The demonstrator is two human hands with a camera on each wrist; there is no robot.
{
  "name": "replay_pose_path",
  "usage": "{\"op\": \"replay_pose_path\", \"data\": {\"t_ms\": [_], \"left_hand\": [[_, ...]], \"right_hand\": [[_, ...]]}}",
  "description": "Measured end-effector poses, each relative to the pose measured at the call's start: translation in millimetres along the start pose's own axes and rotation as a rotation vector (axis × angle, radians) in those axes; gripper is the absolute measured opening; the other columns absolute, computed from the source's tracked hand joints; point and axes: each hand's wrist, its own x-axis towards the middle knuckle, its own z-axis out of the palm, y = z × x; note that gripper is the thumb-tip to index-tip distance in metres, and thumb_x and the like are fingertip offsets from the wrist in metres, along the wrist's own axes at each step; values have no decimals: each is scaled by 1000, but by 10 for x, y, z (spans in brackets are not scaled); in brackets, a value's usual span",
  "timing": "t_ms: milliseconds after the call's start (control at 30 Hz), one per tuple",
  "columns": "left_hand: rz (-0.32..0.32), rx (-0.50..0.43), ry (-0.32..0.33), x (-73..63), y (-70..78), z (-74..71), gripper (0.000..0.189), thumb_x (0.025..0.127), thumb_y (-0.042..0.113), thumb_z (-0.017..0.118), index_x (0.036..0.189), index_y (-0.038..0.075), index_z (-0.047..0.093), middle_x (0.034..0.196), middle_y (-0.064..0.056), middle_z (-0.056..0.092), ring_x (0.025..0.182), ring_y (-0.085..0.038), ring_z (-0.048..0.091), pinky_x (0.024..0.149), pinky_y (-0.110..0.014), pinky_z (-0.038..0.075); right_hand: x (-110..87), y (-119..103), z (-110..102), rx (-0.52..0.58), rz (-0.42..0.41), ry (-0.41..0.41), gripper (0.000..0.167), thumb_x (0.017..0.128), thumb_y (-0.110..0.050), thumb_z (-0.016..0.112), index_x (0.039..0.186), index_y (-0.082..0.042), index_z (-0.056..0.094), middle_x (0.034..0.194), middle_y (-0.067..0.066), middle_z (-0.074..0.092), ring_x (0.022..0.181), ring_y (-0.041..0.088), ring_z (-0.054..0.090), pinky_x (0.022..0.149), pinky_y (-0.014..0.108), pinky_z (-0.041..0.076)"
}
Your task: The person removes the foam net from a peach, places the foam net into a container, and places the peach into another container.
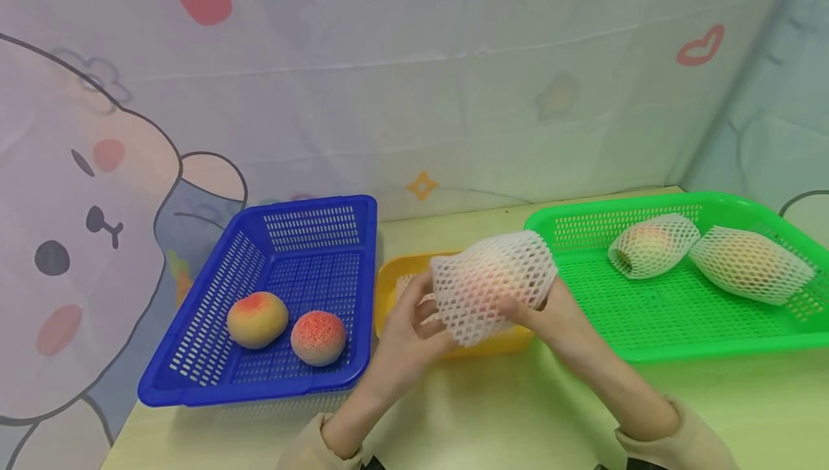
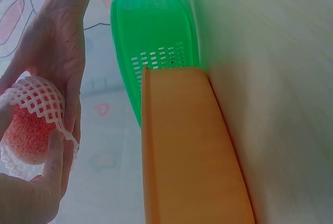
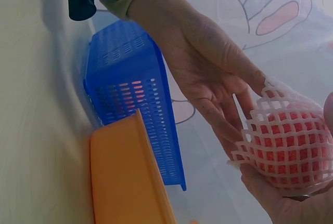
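Observation:
Both hands hold a reddish peach (image 2: 28, 138) in a white foam net sleeve (image 1: 492, 286), raised over the yellow-orange basket (image 1: 387, 297). My left hand (image 1: 414, 333) grips the sleeve from the left, fingers behind it. On the right side, my right hand (image 1: 550, 315) curls round the sleeve with its thumb across the front. Netting covers the peach towards the left hand (image 3: 208, 78) in the right wrist view. Bare red skin shows beneath the net's edge in the left wrist view, beside a fingertip.
At left, a blue basket (image 1: 372, 276) contains two bare peaches (image 1: 257, 320). The green basket (image 1: 622, 319) at right has two fruits in foam nets (image 1: 750, 265). More white netting (image 1: 403, 284) shows inside the yellow-orange basket. A printed cloth (image 1: 388, 110) hangs behind the table.

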Motion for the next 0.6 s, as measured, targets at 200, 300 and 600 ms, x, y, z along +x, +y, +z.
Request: {"op": "replay_pose_path", "data": {"t_ms": [200, 300, 600], "left_hand": [[0, 9, 6, 9, -6, 0, 69, 82, -1, 68, 140, 24, 41, 138, -5, 48, 121, -24, 57, 91, -29, 54], [0, 8, 5, 12, -8, 2, 69, 82, -2, 68, 140, 24, 41, 138, -5, 48, 122, -25, 57, 91, -30, 54], [-12, 21, 5, 10, -29, 1, 70, 82, -1, 68, 141, 24, 39, 138, -7, 47, 122, -27, 57, 92, -34, 54]], "right_hand": [[-7, -7, 7, -17, 19, 4, 73, 88, -51, 62, 136, -4, 32, 121, 16, 50, 103, 14, 60, 86, 28, 53], [-12, -6, 4, -24, 18, -8, 70, 92, -52, 55, 135, -3, 32, 119, 14, 53, 101, 13, 63, 85, 30, 55], [-27, -18, -5, -13, 25, -52, 42, 103, -31, 41, 135, -5, 35, 120, 5, 55, 104, 13, 64, 91, 30, 54]]}}
